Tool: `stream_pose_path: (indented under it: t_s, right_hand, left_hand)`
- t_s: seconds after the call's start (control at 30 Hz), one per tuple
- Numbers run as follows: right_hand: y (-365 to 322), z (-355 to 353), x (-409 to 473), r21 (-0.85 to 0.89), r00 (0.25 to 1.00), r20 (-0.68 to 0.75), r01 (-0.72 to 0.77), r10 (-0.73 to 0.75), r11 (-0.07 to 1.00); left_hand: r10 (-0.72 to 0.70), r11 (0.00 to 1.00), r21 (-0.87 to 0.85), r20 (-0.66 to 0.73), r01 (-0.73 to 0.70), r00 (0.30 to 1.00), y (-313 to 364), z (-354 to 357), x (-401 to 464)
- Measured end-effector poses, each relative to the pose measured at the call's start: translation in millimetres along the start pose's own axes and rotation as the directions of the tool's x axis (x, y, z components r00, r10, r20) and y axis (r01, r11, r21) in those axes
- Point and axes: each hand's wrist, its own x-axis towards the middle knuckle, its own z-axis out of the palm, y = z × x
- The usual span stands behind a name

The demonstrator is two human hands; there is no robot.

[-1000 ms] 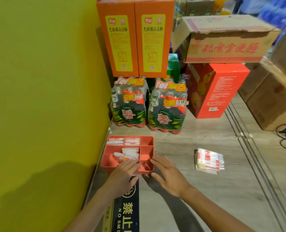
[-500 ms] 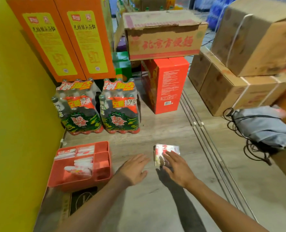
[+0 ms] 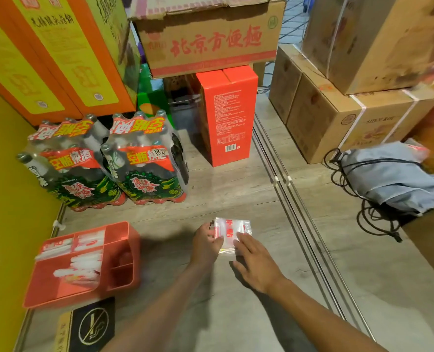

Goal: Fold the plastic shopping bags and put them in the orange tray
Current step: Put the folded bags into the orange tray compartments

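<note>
A small flat stack of clear plastic bags with red print lies on the wooden floor in the middle of the head view. My left hand grips the stack's left edge with bent fingers. My right hand rests on its near right part with straight fingers. The orange tray sits to the left by the yellow wall, a hand's width from my left hand. Several folded white bags lie in its larger compartments.
Two shrink-wrapped bottle packs stand behind the tray, a red carton behind the bags. Cardboard boxes and a grey bag with black cables fill the right. Metal floor rails run past the stack. A no-smoking sign lies near me.
Both hands left the tray and moved right to the bag stack. My right hand reached it first, then my left hand came onto its left edge. The camera swung right.
</note>
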Motion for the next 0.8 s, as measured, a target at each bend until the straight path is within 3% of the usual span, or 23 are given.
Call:
stream_pose_path:
  t_s: [0.2, 0.33, 0.43, 0.53, 0.63, 0.8]
  right_hand:
    - [9.1, 11.8, -4.6, -0.006, 0.999, -0.033, 0.026, -0.027, 1.0]
    - [6.0, -2.2, -7.8, 0.083, 0.977, -0.2, 0.088, -0.07, 0.993]
    - [1.9, -11.9, -4.7, 0.197, 0.95, -0.314, 0.074, -0.009, 0.978]
    - [-5.9, -11.3, 6.3, 0.224, 0.965, -0.26, 0.04, 0.02, 0.974]
    - [-25.0, -3.2, 22.3, 0.173, 0.979, -0.194, -0.022, 0.056, 0.985]
    - [-57.0, 12.1, 47.3, 0.079, 0.952, -0.133, -0.266, 0.274, 0.961]
  left_hand:
    - [-0.049, 0.998, -0.044, -0.021, 0.048, 0.999, 2.3, 14.2, 1.6]
    - [-0.097, 0.979, -0.184, -0.038, 0.089, 0.995, 4.8, 0.7, -0.7]
    - [-0.108, 0.94, -0.333, -0.088, 0.073, 0.99, 5.7, -26.0, -13.8]
    - [-0.103, 0.935, -0.352, -0.141, 0.047, 0.985, -8.1, -62.1, -29.6]
    - [-0.175, 0.924, -0.365, -0.147, 0.111, 0.974, -26.0, -94.3, -41.7]
    - [-0.198, 0.929, -0.352, -0.206, 0.116, 0.958, -41.1, -130.5, -64.2]
